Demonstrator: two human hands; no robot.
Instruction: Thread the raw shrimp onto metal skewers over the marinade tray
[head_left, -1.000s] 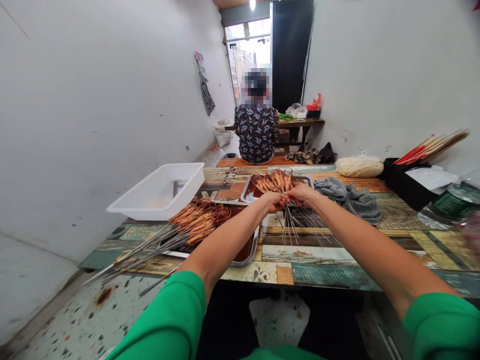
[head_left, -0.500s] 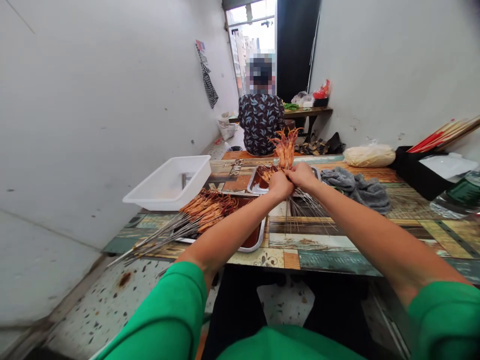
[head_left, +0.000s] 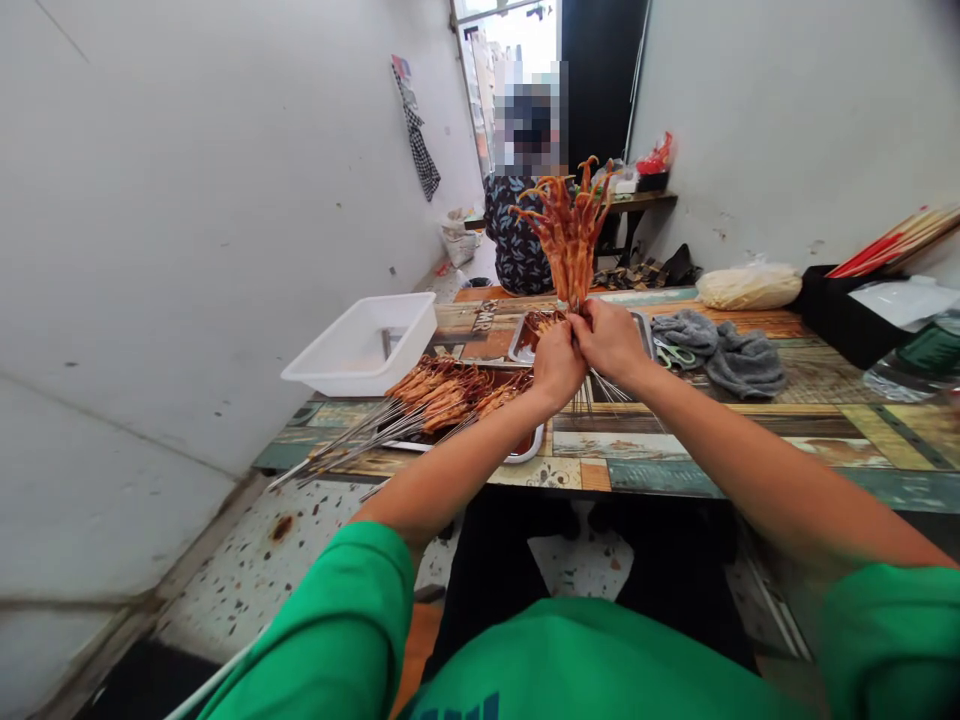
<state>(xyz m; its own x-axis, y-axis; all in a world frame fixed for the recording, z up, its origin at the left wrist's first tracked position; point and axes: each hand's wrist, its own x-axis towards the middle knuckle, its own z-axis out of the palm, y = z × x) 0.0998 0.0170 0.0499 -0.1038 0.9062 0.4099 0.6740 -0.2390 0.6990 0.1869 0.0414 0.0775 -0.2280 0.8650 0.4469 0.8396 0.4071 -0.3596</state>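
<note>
My left hand (head_left: 559, 365) and my right hand (head_left: 609, 340) are closed together around the metal sticks of a bunch of meat skewers (head_left: 571, 245). The bunch stands upright above my fists, its reddish-brown glazed pieces ending in thin curled tips. Bare sticks poke out below my hands. Just behind them a small metal tray (head_left: 523, 345) with more reddish-brown pieces is partly hidden. To the left, a pile of similar skewers (head_left: 442, 395) lies on a larger tray (head_left: 534, 446) with brown sauce, sticks pointing toward the table's left front edge.
A white plastic tub (head_left: 352, 350) stands at the back left. Right of my hands lie green-handled scissors (head_left: 675, 353) and a grey cloth (head_left: 742, 360). Farther right are a bagged pale bundle (head_left: 750, 286) and a black box (head_left: 832, 315) with sticks. A person (head_left: 517, 235) sits beyond the table.
Both hands have raised the bunch of skewers, which now stands higher and more fully in view. The camera view has shifted a little. Scissors beside the grey cloth show more clearly.
</note>
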